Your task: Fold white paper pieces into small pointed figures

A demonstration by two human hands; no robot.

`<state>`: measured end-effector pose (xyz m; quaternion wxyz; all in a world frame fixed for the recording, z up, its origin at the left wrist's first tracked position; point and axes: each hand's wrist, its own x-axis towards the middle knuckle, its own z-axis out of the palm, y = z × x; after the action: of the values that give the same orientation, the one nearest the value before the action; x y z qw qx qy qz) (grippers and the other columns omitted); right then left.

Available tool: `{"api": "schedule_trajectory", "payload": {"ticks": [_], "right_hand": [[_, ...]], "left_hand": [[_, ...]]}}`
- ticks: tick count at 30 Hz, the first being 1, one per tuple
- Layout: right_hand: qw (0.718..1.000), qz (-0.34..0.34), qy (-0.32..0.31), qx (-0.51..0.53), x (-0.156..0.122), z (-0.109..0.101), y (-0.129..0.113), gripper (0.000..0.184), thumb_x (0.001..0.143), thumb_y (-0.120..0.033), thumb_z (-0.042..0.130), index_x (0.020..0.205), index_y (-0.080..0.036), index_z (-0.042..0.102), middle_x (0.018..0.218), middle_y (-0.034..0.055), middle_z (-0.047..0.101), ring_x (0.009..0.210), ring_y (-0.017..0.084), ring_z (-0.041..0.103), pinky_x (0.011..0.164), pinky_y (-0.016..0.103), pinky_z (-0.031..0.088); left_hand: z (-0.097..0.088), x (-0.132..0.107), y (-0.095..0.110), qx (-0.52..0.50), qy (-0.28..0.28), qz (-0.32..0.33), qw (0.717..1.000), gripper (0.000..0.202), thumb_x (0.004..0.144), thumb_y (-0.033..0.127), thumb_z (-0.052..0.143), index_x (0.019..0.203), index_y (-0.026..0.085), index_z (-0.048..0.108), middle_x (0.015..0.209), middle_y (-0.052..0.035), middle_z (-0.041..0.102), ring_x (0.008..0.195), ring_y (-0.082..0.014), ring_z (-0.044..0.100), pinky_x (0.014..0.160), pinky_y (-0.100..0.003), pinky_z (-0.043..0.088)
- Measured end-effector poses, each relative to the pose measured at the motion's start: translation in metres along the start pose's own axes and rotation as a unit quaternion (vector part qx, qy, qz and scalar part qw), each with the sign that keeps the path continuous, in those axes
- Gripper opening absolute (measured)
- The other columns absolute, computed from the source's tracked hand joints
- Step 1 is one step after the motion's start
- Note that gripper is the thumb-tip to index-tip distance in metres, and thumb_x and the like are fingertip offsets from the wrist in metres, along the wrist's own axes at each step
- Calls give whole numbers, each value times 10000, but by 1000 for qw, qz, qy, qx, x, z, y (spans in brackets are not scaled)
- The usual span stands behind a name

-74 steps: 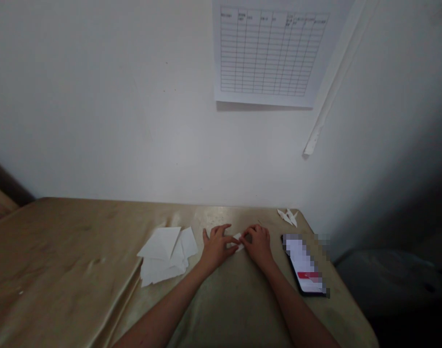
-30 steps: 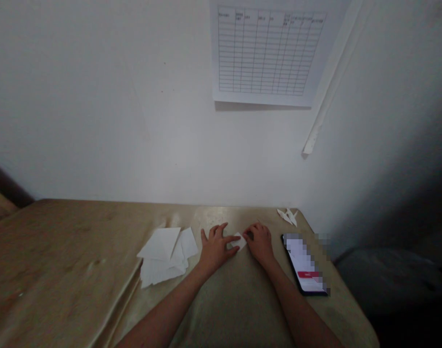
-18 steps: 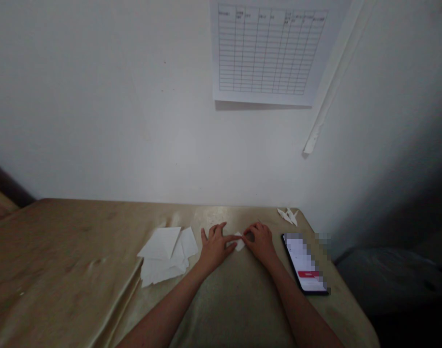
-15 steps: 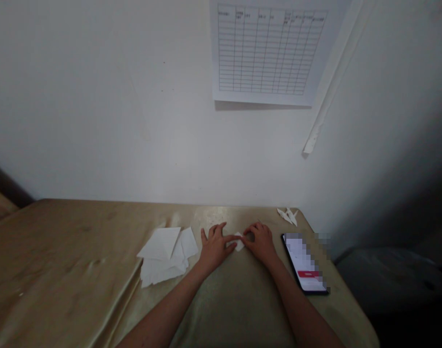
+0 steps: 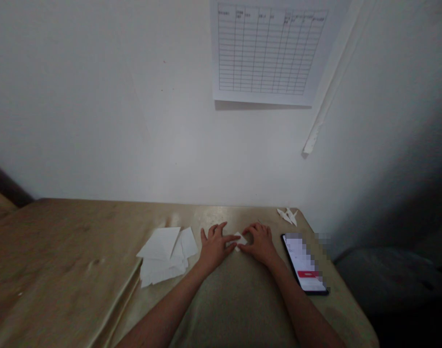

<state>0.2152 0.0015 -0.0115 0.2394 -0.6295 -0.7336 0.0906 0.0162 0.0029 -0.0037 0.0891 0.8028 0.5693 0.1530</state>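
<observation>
A small white piece of folded paper (image 5: pixel 240 239), roughly diamond-shaped, lies on the table between my two hands. My left hand (image 5: pixel 214 246) holds its left side with index finger and thumb, while the other fingers stay spread. At its right side, my right hand (image 5: pixel 260 244) grips the paper, thumb at the near corner and index finger toward the far right edge. Fingertips cover parts of the paper, so its exact folds cannot be made out. Just left of my left hand is a loose stack of white paper sheets (image 5: pixel 159 246).
A phone (image 5: pixel 302 261) with a lit screen lies right of my right forearm. Small folded white paper figures (image 5: pixel 288 216) sit at the far right corner of the cloth-covered table (image 5: pixel 79 251). The wall (image 5: pixel 134 121) behind carries a printed chart (image 5: pixel 266 53).
My right thumb has moved left and nearer to me, down to the paper's near corner beside my left thumb. More of the paper's middle now shows. My left hand has barely moved.
</observation>
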Motion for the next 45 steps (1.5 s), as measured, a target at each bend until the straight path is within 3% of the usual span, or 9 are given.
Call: {"api": "schedule_trajectory", "payload": {"ticks": [6,12,19,25,33,45], "right_hand": [[1000,-3,-19,-23,-2,0,-2,525,668,-537,802,1108,-290,659,1224,70,599,1225,302,501,1121,502,215],[1000,-19,-17,-4,-5,0,1,509,716,-559,770,1128,-286,650,1239,71,598,1239,299,494,1131,509,208],[999,-7,23,27,0,7,9,193,896,-430,648,1002,-279,705,1122,44,639,1158,239,537,1101,435,267],[999,5,46,-2,2,10,6,188,866,-420,688,984,-275,709,1109,40,633,1139,244,530,1088,428,286],[1000,-10,11,0,0,2,4,344,763,-458,764,1050,-281,699,1148,54,615,1151,270,525,1075,442,307],[1000,-18,-11,0,-8,-2,-1,539,672,-531,800,1117,-267,649,1213,75,592,1239,298,499,1154,500,214]], "left_hand": [[1,1,0,3,-3,-6,1000,307,901,483,642,1199,551,667,1579,25,394,1447,-346,310,1160,-732,61],[4,0,-2,-2,6,1,1000,310,902,476,645,1200,556,664,1566,18,415,1444,-347,318,1156,-738,68],[3,-1,-1,-1,12,7,1000,312,913,489,626,1215,563,651,1553,13,432,1439,-346,327,1157,-735,70],[6,0,-3,1,17,12,1000,344,905,492,638,1239,575,627,1554,6,433,1438,-342,331,1149,-743,77],[8,0,-4,9,21,13,1000,321,908,513,628,1222,577,637,1539,4,448,1428,-342,348,1145,-748,97],[7,0,-4,4,19,7,1000,299,902,503,638,1194,563,664,1547,9,439,1430,-350,341,1149,-746,92]]}}
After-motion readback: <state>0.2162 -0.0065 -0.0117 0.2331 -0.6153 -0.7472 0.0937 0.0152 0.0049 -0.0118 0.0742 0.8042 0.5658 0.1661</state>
